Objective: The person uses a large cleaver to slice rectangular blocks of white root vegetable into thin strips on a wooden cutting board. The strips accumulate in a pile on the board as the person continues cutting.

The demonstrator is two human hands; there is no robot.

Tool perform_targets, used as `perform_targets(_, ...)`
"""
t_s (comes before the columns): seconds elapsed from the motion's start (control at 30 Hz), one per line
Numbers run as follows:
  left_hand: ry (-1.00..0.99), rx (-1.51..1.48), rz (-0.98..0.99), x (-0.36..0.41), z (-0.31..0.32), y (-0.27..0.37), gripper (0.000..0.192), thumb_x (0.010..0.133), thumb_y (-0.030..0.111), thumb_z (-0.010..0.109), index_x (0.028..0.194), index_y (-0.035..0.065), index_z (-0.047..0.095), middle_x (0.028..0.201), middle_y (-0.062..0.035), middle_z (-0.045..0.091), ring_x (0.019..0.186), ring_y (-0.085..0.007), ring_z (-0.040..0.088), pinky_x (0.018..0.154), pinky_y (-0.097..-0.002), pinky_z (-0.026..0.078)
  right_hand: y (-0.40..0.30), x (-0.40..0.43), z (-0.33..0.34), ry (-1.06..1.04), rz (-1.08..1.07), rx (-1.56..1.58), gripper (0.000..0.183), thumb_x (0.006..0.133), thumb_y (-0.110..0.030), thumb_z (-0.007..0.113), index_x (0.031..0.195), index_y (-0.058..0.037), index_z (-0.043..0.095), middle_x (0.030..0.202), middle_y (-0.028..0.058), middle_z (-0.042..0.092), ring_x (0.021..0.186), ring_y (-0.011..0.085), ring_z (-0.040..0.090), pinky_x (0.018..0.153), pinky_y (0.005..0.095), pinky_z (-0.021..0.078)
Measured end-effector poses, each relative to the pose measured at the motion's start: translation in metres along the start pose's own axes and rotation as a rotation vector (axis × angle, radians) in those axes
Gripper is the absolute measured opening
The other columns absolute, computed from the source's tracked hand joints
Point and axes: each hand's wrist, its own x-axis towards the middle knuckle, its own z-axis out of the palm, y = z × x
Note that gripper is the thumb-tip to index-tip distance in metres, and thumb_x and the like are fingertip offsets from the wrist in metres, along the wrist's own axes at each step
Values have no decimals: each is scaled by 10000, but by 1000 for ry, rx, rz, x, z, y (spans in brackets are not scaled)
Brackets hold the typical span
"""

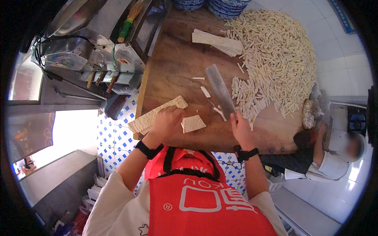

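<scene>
My left hand (168,121) rests on a stack of long pale flatbread strips (147,118) at the near left of the wooden table (180,67). Whether its fingers grip the strips cannot be told. Just right of those fingers lies a short trapezoid piece of flatbread (193,124). My right hand (241,129) holds a wide-bladed knife (220,88) by its handle, the blade pointing away over the wood. Thin cut slivers (205,91) lie left of the blade. A big heap of short cut strips (274,56) covers the far right, and another stack of long strips (218,42) touches its left side.
Stacked blue-and-white bowls (227,8) stand at the far edge. Left of the table are knives in a metal holder (122,77) and a green-bound brush (127,28). Another person (330,165) is beyond the table's right end, near plastic bags (319,103).
</scene>
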Motion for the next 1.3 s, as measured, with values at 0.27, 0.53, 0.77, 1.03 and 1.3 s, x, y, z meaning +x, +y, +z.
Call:
perform_targets(0.27, 53, 92, 42, 73, -36, 9, 139, 877, 207, 625, 930, 84, 661, 865, -144, 647, 810, -374, 642, 723, -472, 527, 3, 48, -28, 11, -46, -16, 333, 1029, -333, 474, 1115, -20, 546, 655, 256, 604, 628, 459, 609, 532, 504, 467)
perform_targets(0.53, -118, 99, 253, 122, 20, -16, 230, 862, 130, 602, 1080, 65, 639, 1066, -137, 621, 1008, -348, 612, 814, -437, 534, 4, 33, 12, -24, 83, 64, 297, 1027, -313, 482, 1094, -27, 530, 646, 249, 593, 624, 468, 596, 527, 512, 445)
perform_targets(0.77, -295, 383, 446, 138, 75, -23, 336, 843, 97, 582, 1177, 96, 624, 1239, -76, 582, 1278, -282, 481, 1057, -437, 425, 21, 15, 9, 125, 168, 153, 311, 1023, -329, 493, 1075, -24, 531, 652, 235, 589, 663, 468, 602, 565, 517, 445)
perform_targets(1.03, -357, 464, 396, 118, 51, -28, 289, 860, 183, 628, 1143, 125, 648, 1264, -75, 581, 1231, -276, 508, 1067, -442, 389, 7, 8, 1, 27, 111, 161, 297, 1011, -344, 504, 1056, -53, 543, 675, 237, 602, 682, 471, 605, 579, 532, 455)
perform_targets(1.3, 274, 334, 343, 113, -48, -13, 445, 757, 278, 760, 1140, 112, 605, 1163, -84, 593, 1120, -287, 546, 973, -434, 423, -17, 55, 17, -59, -319, -45, 201, 995, -297, 510, 1034, -105, 553, 647, 181, 613, 628, 392, 637, 547, 500, 499)
